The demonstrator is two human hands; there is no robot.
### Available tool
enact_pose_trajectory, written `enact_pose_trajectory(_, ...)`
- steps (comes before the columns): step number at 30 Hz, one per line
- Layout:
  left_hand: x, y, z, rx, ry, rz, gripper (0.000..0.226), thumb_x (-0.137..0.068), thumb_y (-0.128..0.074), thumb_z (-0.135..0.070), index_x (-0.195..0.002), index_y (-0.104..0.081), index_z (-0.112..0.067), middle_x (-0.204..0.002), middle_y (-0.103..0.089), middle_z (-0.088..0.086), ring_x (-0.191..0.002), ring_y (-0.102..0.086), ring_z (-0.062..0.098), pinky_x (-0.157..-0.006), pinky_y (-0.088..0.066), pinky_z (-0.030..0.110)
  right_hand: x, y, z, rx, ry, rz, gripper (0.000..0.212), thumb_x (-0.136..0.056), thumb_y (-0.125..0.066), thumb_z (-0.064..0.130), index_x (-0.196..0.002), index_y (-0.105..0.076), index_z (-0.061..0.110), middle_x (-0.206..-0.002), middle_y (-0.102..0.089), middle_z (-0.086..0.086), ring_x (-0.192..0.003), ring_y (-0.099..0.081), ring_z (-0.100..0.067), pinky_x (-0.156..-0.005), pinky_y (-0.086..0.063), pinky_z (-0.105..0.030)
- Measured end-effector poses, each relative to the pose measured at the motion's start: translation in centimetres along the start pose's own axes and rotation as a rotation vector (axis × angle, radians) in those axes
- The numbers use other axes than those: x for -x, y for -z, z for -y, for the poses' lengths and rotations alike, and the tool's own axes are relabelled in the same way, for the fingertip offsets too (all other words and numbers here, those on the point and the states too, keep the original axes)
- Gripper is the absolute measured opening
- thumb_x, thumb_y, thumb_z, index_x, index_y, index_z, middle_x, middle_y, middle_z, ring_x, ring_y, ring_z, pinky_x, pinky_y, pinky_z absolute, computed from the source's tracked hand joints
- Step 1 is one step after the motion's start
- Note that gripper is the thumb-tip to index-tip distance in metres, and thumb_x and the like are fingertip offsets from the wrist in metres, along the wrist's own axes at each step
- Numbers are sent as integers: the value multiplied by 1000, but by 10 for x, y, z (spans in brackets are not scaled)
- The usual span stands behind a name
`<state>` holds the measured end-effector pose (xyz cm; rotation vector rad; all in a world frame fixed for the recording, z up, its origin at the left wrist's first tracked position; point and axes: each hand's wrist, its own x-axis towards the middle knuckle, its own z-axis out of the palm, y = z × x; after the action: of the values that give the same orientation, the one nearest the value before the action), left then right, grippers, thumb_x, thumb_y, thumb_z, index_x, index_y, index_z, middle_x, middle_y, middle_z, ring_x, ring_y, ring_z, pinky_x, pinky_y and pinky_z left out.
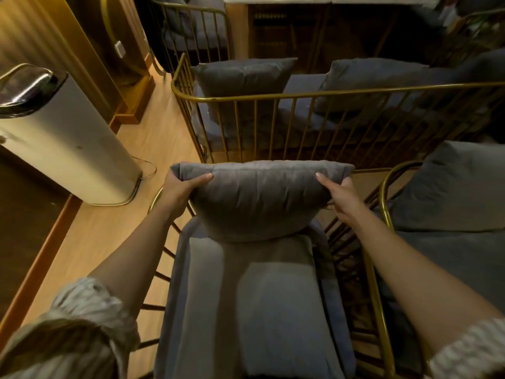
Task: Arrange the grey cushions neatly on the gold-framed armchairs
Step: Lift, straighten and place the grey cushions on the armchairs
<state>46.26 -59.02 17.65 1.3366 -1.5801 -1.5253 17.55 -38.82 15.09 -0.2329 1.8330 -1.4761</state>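
Observation:
A grey back cushion (259, 198) stands upright at the back of the near gold-framed armchair (379, 305), its lower edge resting on the grey seat pad (262, 305). My left hand (180, 190) grips its top left corner and my right hand (341, 195) grips its top right corner. Behind it, a gold-framed sofa (300, 95) holds two more grey cushions, one on the left (243, 76) and one on the right (374, 75). Another armchair at the right carries a grey cushion (453, 187) leaning on its back.
A tall white appliance (62, 143) with a dark top stands on the wooden floor at the left. A further gold-framed chair (191, 28) and a table (314, 28) are at the back. Narrow floor gaps separate the chairs.

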Motion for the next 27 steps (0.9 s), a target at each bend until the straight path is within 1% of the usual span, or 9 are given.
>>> enact_pose_trajectory(2,-17,7,-3,-89,-14,25,67,-74,-84,-24,-129,-48,-9,-113,-58,3,-104,-60,14,-82,-55,25,-9,-4,9,177,74,8,90,-85,-72,42,-153,-14,33,-158,-31,-10,-141,-37,-37,-106,-43,-60)
enact_pose_trajectory(4,-37,11,-15,-114,-11,7,62,-80,-79,-24,-131,-47,-7,-104,-59,-3,-97,-62,11,-72,-51,18,-16,-7,24,287,120,15,88,-88,-67,42,-154,-9,32,-160,-27,-10,-142,-36,-37,-104,-46,-57)
enact_pose_trajectory(6,-62,11,-26,-146,24,-27,64,-81,-77,-32,-132,-46,-8,-104,-59,0,-102,-63,17,-70,-49,21,-26,-18,45,386,111,-2,85,-93,-63,40,-155,-7,27,-159,-27,-12,-139,-39,-40,-91,-55,-49)
enact_pose_trajectory(9,-95,4,-34,-261,139,-79,84,-78,-77,-46,-143,-33,-16,-127,-47,7,-117,-50,26,-94,-50,42,-49,-45,68,431,-1,-56,79,-95,-60,34,-154,-8,25,-156,-28,-16,-132,-44,-43,-74,-60,-44)
enact_pose_trajectory(11,-114,-10,-22,-312,193,-119,96,-80,-75,-47,-151,-19,-14,-147,-38,16,-132,-43,36,-105,-41,50,-63,-65,63,516,-49,-86,89,-93,-65,33,-155,-1,27,-158,-25,-17,-133,-43,-44,-81,-60,-49)
enact_pose_trajectory(13,-124,-29,-2,-411,159,-128,112,-80,-73,-49,-156,-1,-12,-160,-15,22,-145,-24,42,-116,-26,54,-74,-82,40,721,-14,-44,109,-88,-70,36,-153,18,35,-163,-9,-19,-137,-35,-48,-91,-55,-54)
enact_pose_trajectory(16,-125,-50,29,-522,60,-107,121,-79,-74,-52,-156,14,-20,-164,7,17,-150,-3,42,-120,-11,56,-82,-99,5,945,73,-1,114,-87,-70,39,-149,25,44,-163,16,-20,-146,-17,-50,-110,-38,-60)
enact_pose_trajectory(19,-134,-51,42,-496,19,-103,122,-77,-75,-53,-156,12,-22,-164,8,16,-151,-2,41,-120,-11,55,-91,-102,-4,897,98,-15,109,-87,-70,38,-151,17,47,-163,20,-17,-150,-7,-47,-116,-27,-60)
enact_pose_trajectory(27,-117,-44,42,-487,31,-55,120,-80,-74,-50,-154,18,-29,-164,20,11,-151,1,40,-119,-19,57,-77,-81,2,934,124,58,105,-91,-67,36,-151,18,45,-164,17,-19,-148,-15,-47,-112,-33,-56)
